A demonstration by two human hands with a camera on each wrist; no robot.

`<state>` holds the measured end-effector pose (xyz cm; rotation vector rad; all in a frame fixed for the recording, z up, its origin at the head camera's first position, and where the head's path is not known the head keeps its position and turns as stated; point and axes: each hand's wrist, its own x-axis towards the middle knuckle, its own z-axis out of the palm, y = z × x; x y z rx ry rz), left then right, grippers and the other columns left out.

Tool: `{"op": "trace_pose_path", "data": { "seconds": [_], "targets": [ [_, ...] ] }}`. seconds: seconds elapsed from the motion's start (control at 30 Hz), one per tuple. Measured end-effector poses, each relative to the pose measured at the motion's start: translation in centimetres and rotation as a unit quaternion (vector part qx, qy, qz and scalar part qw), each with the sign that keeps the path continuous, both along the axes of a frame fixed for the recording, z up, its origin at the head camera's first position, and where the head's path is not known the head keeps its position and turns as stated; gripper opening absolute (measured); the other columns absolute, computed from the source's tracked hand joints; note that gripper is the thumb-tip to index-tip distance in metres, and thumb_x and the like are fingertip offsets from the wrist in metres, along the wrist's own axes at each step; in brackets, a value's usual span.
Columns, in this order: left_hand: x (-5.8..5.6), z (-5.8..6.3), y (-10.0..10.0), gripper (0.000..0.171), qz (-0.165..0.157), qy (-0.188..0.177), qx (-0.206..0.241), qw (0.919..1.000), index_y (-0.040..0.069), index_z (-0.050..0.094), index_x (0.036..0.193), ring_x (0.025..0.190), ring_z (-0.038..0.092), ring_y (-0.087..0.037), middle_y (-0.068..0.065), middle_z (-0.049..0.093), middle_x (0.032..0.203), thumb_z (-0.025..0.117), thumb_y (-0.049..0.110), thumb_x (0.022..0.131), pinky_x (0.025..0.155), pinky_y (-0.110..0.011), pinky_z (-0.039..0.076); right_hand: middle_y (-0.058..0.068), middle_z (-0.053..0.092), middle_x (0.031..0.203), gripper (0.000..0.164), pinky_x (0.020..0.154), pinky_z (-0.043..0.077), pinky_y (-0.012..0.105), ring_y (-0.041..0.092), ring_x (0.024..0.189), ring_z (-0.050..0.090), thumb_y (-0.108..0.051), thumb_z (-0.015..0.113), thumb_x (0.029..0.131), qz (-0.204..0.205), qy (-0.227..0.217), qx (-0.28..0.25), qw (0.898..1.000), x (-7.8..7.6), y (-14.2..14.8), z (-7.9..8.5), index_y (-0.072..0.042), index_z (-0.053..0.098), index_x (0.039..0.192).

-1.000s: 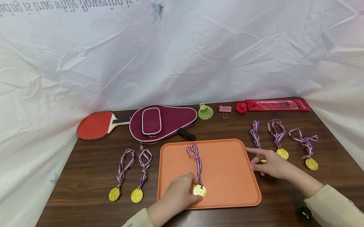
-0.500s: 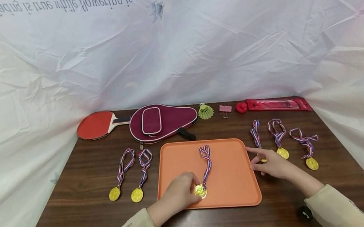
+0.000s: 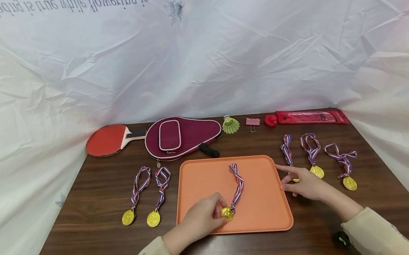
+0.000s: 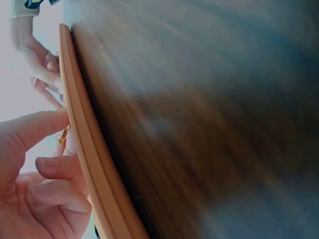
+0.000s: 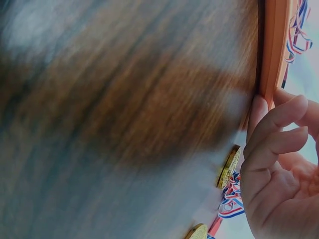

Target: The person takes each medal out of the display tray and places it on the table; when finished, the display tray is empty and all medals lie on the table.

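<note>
My left hand (image 3: 203,218) pinches the gold disc of a medal (image 3: 227,213) between thumb and fingers, over the near part of an orange tray (image 3: 263,204). The medal's striped ribbon (image 3: 239,185) stretches away across the tray, leaning right. In the left wrist view the disc shows only as a sliver of gold behind the fingers. My right hand (image 3: 304,183) touches the tray's right rim with an extended index finger and the thumb. It partly hides a medal (image 3: 286,152) lying behind it. Two more medals, one with its disc (image 3: 317,171) by my wrist, lie further right.
Left of the tray lie two medals, their gold discs (image 3: 128,217) toward me. Along the back are a table tennis bat (image 3: 106,141), a maroon bat case (image 3: 197,132), a shuttlecock (image 3: 230,125), a pink binder clip (image 3: 252,123), a small red object (image 3: 271,120) and a red packet (image 3: 310,117).
The medal on the tray has turned, its ribbon swinging right at the far end. The disc has shifted slightly right with my left hand's fingers. My right hand has stayed at the rim.
</note>
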<state>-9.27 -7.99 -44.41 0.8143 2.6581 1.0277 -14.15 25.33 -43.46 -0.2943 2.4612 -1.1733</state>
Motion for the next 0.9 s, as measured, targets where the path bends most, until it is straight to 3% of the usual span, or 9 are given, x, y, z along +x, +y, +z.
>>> {"op": "trace_pose_path", "data": {
  "seconds": [0.3,0.6,0.73,0.9],
  "targets": [
    [-0.1,0.4,-0.4,0.028,0.012,-0.024,0.031,0.9992,0.018,0.054,0.098,0.052,0.042,-0.001,0.012,0.05,0.068,0.071,0.017,0.076,0.052,-0.018,0.036,0.009,0.062,0.085,0.063,0.05,0.045,0.031,0.025,0.053,0.053,-0.014,0.065,0.082,-0.004,0.002,0.004,1.0,-0.1,-0.1,-0.1,-0.008,0.034,0.137],
    [-0.5,1.7,-0.8,0.028,-0.008,-0.102,0.096,0.9902,0.017,0.054,0.102,0.054,0.046,-0.005,0.006,0.054,0.07,0.069,0.017,0.079,0.049,-0.021,0.04,0.007,0.063,0.085,0.065,0.05,0.044,0.031,0.024,0.053,0.053,-0.017,0.066,0.081,-0.012,-0.003,0.004,1.0,0.1,0.2,-0.3,-0.011,0.035,0.138],
    [-0.6,2.8,-1.5,0.028,-0.004,-0.105,0.133,0.9855,0.016,0.054,0.104,0.058,0.047,-0.009,0.004,0.056,0.073,0.068,0.017,0.08,0.052,-0.02,0.039,0.008,0.063,0.085,0.065,0.05,0.044,0.031,0.024,0.053,0.053,-0.017,0.066,0.081,-0.009,0.0,-0.002,1.0,0.1,0.3,-0.4,-0.01,0.035,0.138],
    [-0.9,3.3,-3.1,0.03,0.022,-0.1,0.173,0.9795,0.02,0.054,0.105,0.058,0.047,-0.011,0.003,0.056,0.075,0.069,0.025,0.079,0.052,-0.022,0.039,0.007,0.063,0.085,0.064,0.05,0.045,0.031,0.024,0.053,0.053,-0.017,0.067,0.081,-0.012,-0.003,-0.005,1.0,0.0,0.2,-0.5,-0.012,0.036,0.137]
  ]
}}
